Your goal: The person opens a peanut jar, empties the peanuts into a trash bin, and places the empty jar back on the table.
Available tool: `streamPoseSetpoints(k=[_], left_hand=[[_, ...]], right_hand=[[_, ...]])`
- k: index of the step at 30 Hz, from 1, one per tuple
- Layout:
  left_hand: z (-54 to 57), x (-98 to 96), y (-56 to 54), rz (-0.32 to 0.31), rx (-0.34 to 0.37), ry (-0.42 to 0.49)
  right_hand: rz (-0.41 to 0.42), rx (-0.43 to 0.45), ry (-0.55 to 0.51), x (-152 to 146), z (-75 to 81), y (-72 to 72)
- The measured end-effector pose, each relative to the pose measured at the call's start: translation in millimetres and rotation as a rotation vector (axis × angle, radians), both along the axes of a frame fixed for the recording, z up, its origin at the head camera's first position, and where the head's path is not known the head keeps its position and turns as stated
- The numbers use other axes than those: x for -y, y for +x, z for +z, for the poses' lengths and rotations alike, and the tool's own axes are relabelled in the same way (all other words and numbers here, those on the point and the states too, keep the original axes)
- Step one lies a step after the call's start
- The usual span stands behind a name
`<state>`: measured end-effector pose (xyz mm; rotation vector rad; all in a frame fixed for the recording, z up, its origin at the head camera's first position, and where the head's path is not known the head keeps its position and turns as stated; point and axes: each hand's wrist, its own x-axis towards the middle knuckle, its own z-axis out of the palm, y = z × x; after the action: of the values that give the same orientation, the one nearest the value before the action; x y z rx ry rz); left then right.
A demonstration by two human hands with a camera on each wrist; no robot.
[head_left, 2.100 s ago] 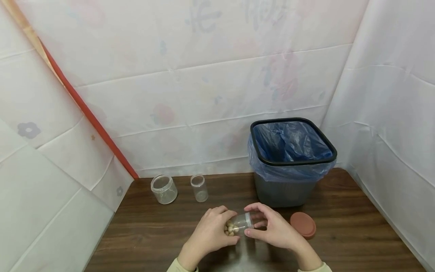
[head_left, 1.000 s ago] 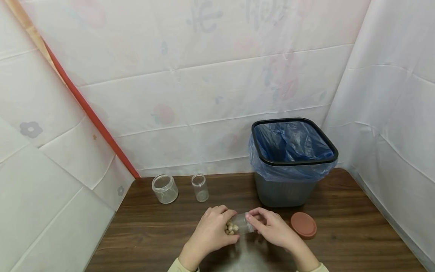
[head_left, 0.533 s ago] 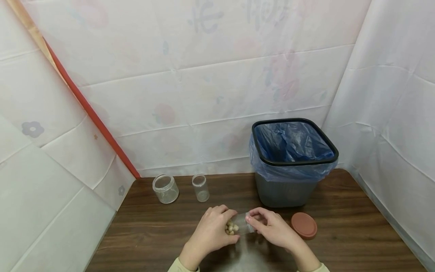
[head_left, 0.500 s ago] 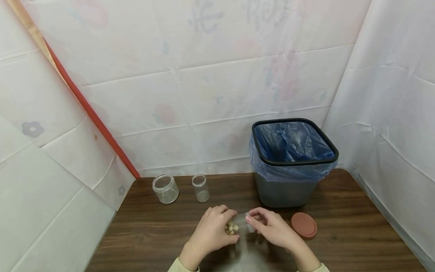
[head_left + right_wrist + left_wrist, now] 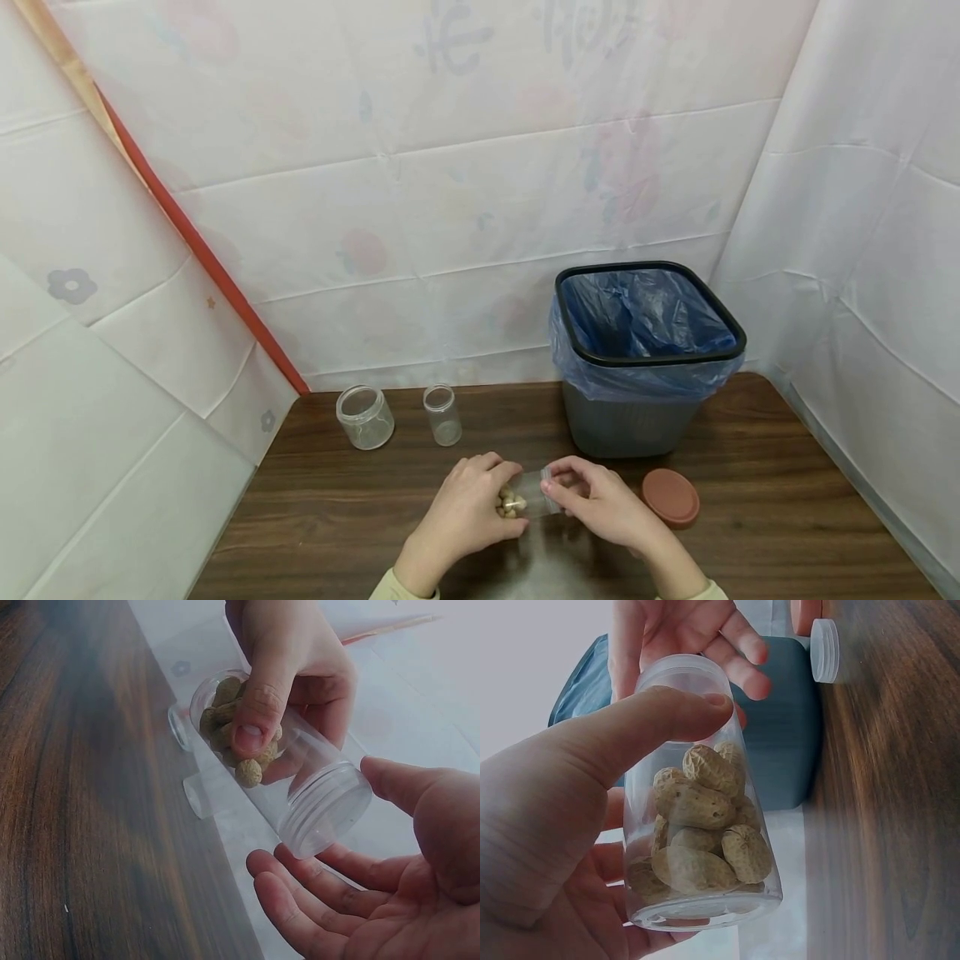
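My left hand (image 5: 472, 504) grips a small clear jar (image 5: 641, 795) by its bottom half, thumb across its side. Several unshelled peanuts (image 5: 694, 802) lie in the bottom end of the jar. In the head view the jar is tipped on its side above the table, its ribbed clear end toward the right. There my right hand (image 5: 600, 496) pinches the ribbed end (image 5: 330, 810), thumb on the near edge and fingers on the opposite edge, as the right wrist view shows. The left hand covers much of the jar's bottom in the head view.
A wide clear jar (image 5: 365, 418) and a narrow one (image 5: 442, 415) stand uncapped at the back left. Behind the right hand is a bin (image 5: 633, 421) with a blue liner. A reddish-brown lid (image 5: 670, 497) and a clear lid (image 5: 825, 651) lie on the dark wooden table (image 5: 300, 517).
Since about two seconds ago, my right hand has closed in on the jar's ribbed end, its thumb moving up onto the edge. The left hand has kept its grip.
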<state>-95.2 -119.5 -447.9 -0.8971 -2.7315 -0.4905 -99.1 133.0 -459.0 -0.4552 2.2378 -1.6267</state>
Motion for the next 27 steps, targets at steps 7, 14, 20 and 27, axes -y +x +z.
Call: streamPoseSetpoints(k=[7,14,20,27], left_hand=[[-0.1,-0.2,-1.0,-0.004,0.012,0.033],[-0.8,0.8,-0.8,-0.013,0.024,0.060],[-1.2,2.0,-0.9,-0.023,0.028,0.076],[-1.4,2.3,-1.1,-0.021,0.027,0.085]], right_hand=[[0.016,0.005,-0.028,-2.0,0.5,0.1],[0.025,0.039,-0.098,-4.0,1.3,1.1],[0.042,0.021,-0.138,-3.8,1.2,1.4],[0.067,-0.010,-0.156,-5.3,1.0,1.2]])
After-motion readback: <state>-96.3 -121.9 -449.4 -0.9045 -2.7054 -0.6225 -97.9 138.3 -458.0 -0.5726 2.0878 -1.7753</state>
